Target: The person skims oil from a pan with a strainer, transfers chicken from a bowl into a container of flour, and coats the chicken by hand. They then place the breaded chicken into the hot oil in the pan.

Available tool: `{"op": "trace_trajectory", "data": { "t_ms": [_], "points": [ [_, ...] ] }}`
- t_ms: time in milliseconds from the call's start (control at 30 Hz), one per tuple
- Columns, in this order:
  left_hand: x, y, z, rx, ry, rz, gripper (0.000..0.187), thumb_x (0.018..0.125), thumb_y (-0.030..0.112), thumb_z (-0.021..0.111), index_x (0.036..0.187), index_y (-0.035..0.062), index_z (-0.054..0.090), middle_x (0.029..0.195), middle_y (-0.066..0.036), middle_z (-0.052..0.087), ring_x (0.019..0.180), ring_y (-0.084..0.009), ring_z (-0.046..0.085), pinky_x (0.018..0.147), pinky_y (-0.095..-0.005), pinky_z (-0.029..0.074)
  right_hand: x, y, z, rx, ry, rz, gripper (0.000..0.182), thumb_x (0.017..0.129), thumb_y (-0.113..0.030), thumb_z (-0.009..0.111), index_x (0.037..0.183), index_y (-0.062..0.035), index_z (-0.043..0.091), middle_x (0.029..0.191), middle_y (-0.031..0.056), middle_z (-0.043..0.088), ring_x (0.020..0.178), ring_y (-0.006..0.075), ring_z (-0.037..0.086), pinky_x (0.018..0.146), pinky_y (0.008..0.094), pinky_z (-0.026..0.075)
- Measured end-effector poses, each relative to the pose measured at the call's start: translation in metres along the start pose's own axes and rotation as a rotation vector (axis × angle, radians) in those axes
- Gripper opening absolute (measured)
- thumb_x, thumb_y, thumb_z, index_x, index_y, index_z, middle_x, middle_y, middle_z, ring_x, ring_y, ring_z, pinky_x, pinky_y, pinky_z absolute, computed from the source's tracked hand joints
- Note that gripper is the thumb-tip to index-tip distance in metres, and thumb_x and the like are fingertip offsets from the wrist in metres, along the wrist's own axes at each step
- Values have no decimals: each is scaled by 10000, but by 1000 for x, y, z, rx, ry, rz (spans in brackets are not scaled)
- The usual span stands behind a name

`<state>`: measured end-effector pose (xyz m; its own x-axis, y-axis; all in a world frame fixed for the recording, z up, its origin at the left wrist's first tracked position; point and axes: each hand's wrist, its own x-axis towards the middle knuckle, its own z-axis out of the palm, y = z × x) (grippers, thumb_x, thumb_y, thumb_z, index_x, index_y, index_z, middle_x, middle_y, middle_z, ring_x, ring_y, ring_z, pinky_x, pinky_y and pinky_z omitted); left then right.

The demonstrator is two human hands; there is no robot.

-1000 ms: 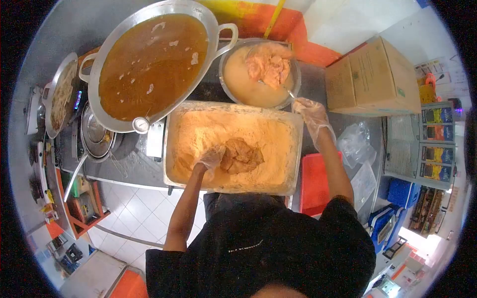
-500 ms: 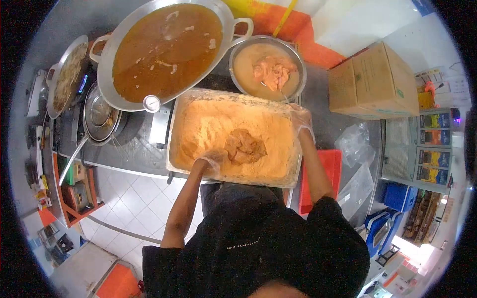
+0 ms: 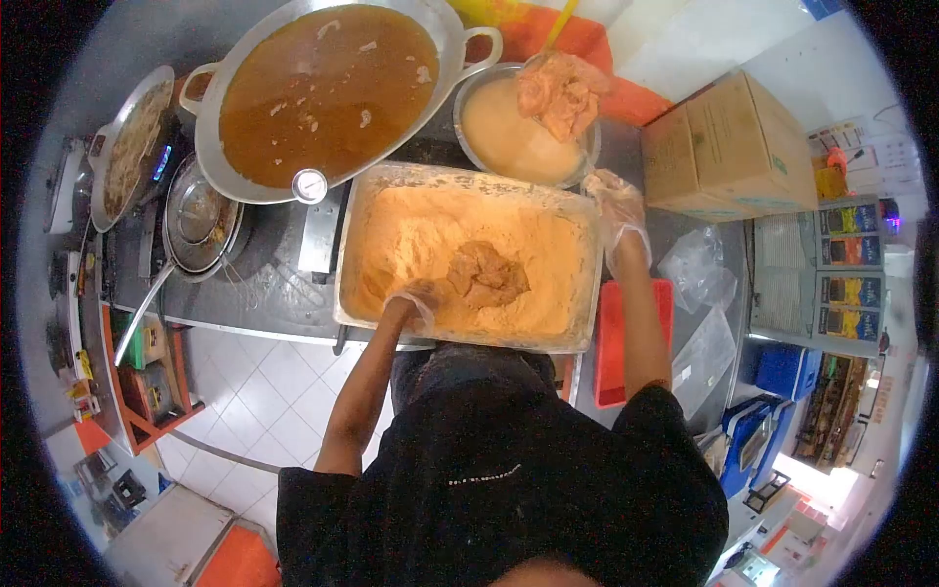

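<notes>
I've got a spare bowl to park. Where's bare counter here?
Bare steel counter shows between the strainer pan and the flour tray. A narrower dark strip lies between tray and cardboard box, near the right hand. Wok and batter bowl crowd the back.

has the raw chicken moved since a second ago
Yes. The raw chicken now hangs above the far rim of the marinade bowl; earlier it was lower, over the bowl's middle.
</notes>
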<state>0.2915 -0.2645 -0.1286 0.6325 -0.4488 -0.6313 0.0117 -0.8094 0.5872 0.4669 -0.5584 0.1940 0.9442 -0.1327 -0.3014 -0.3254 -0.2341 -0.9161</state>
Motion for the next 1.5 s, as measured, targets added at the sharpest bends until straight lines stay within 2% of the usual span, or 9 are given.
{"op": "trace_trajectory", "data": {
  "t_ms": [100,167,367,600,767,867,1067,1367,1500],
  "points": [
    [-21,13,-34,374,147,92,359,773,337,500,1019,96,603,1037,-121,608,917,-264,587,779,-386,450,41,82,1,-198,47,-72,278,750,-127,593,1011,-45,644,872,58,664,741,114,598,646,259,456],
    [-46,41,-62,326,233,-337,374,790,357,475,1069,139,596,1104,-91,588,1041,-239,539,875,-365,420,64,136,12,-147,31,-86,271,751,-127,592,1003,-45,647,879,73,665,749,126,605,657,261,459],
    [-99,64,-77,270,220,-260,394,785,390,478,1095,178,599,1165,-72,561,1094,-225,514,901,-348,409,11,73,16,-364,120,-116,193,771,-130,569,923,-34,638,762,22,613,635,116,554,569,269,430],
    [-25,17,-27,267,2,-46,496,658,382,609,1081,123,600,1166,-91,560,1070,-237,530,849,-367,431,12,18,-1,-96,57,2,235,746,-160,613,951,-59,666,854,40,656,740,95,578,666,245,441],
    [-37,35,-40,161,122,124,402,648,312,682,970,78,630,922,-125,637,756,-227,593,665,-339,470,20,53,15,-65,88,-116,210,747,-151,604,914,-44,672,850,43,659,726,107,577,658,254,443],
    [-76,83,-84,-200,-231,-265,499,629,359,632,1048,89,603,1093,-148,584,979,-269,569,801,-372,441,15,81,33,-155,129,-115,213,762,-155,581,915,-36,670,832,55,663,727,120,580,648,267,447],
    [-106,110,-110,1,-69,-44,473,663,395,619,1003,65,611,1065,-160,593,922,-285,579,769,-387,448,3,96,42,-267,137,-112,208,767,-154,571,905,-27,659,810,34,643,696,115,559,617,259,437],
    [-85,62,-78,-43,-87,-102,442,678,365,633,1019,85,609,1051,-123,603,890,-252,586,743,-370,459,-3,25,14,-107,59,-240,213,773,-147,557,923,-34,659,779,41,644,667,101,561,615,261,443],
    [-91,78,-88,-32,-74,-116,428,685,350,640,1027,95,608,1045,-104,607,875,-235,589,729,-362,464,10,67,34,-21,112,-185,170,767,-118,587,897,-45,666,726,2,620,625,87,557,549,216,431]
  ]
}}
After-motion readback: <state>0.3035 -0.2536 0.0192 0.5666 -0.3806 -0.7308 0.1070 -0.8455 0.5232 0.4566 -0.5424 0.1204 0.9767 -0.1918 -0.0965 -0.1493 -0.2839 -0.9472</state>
